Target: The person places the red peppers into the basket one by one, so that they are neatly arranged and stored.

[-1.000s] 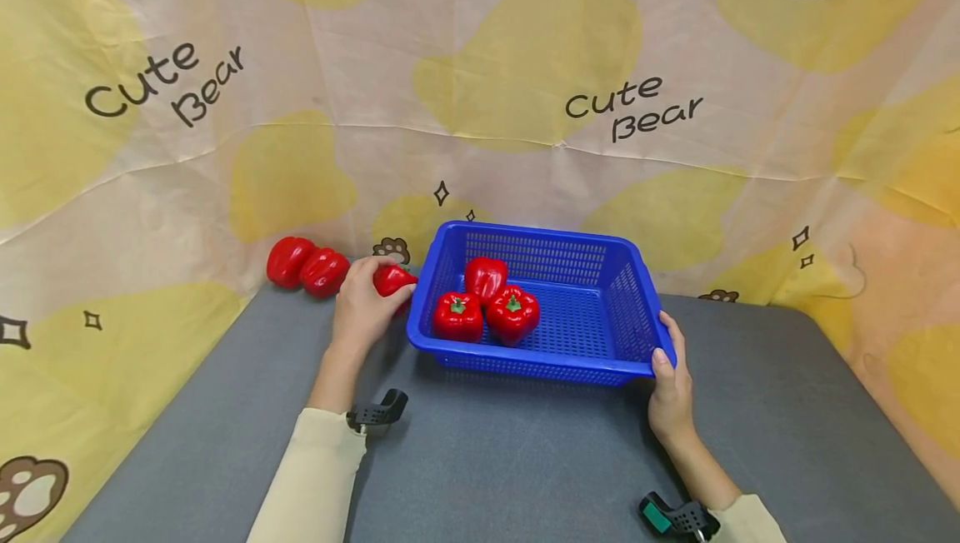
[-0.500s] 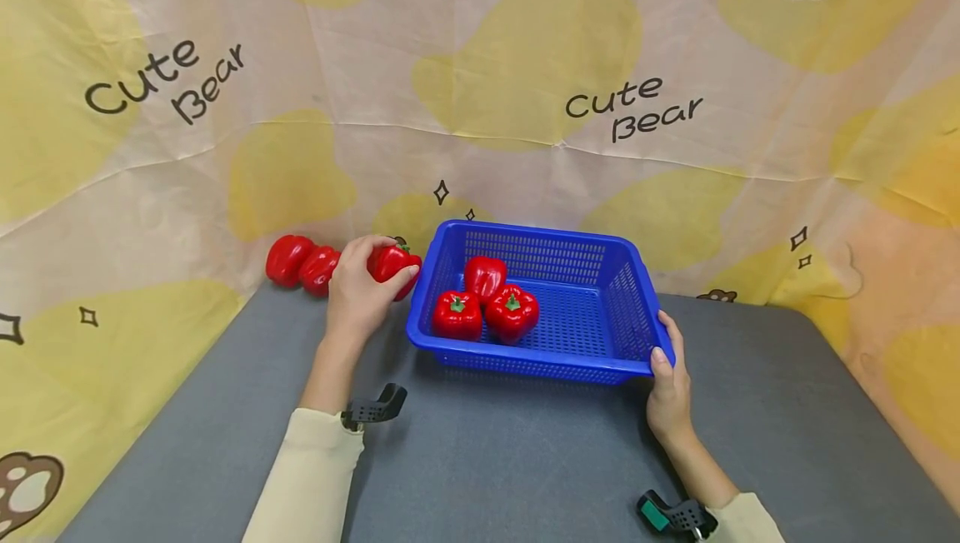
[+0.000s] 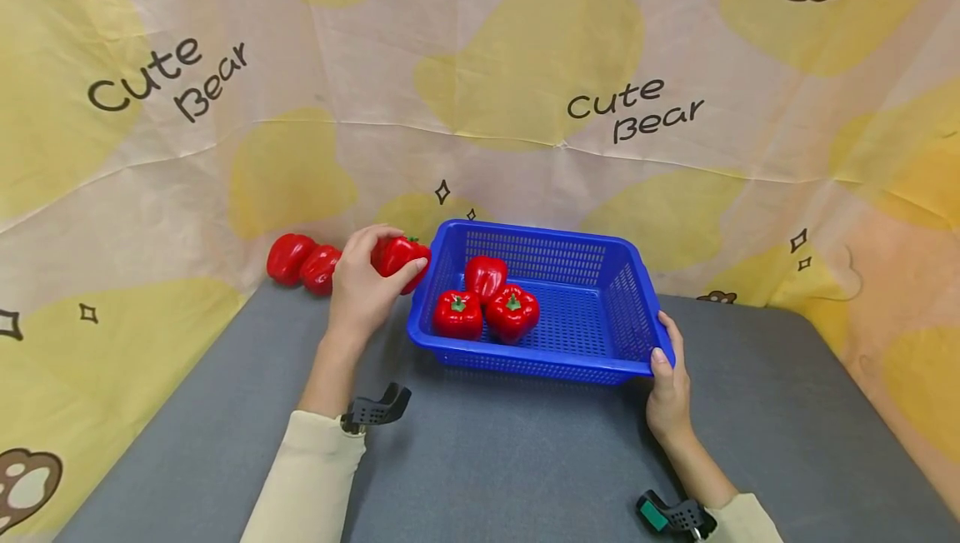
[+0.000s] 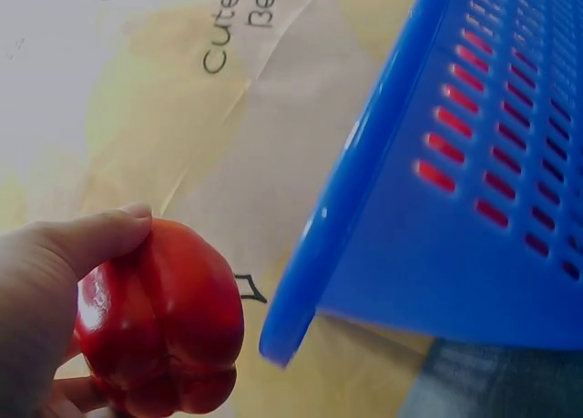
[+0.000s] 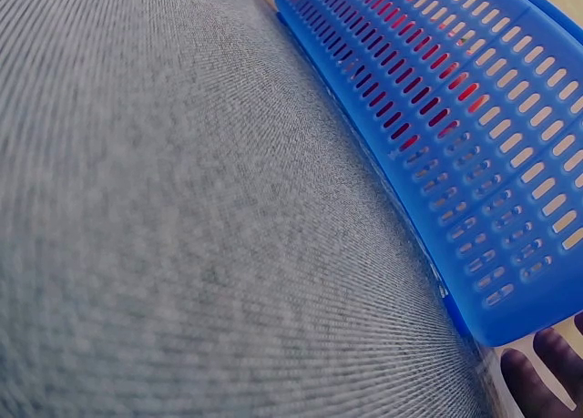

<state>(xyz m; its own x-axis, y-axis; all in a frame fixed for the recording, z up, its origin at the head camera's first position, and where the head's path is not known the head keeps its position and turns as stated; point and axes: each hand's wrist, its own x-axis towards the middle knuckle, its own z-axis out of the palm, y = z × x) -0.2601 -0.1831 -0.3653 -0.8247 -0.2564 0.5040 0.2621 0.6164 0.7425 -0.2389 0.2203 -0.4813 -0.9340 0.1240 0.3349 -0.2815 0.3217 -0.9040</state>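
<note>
My left hand (image 3: 363,283) grips a red bell pepper (image 3: 402,258) between thumb and fingers, at the left rim of the blue basket (image 3: 525,362). In the left wrist view the held pepper (image 4: 173,318) hangs beside the basket wall (image 4: 392,263), a small gap between them. Inside the basket, three red peppers (image 3: 512,315) sit together in the left half. My right hand (image 3: 670,393) holds the basket's near right corner, thumb over the rim and fingers along the outside. Some of those fingertips (image 5: 533,382) show below the corner in the right wrist view.
Two more red peppers, one at the far left (image 3: 289,260) and one beside it (image 3: 319,270), lie on the grey table (image 3: 480,460) by the patterned cloth backdrop (image 3: 510,68). The left hand partly overlaps the nearer one.
My left hand has lifted the pepper off the table and carried it up and slightly right, to the basket's left rim. The right hand and the basket stay nearly still.
</note>
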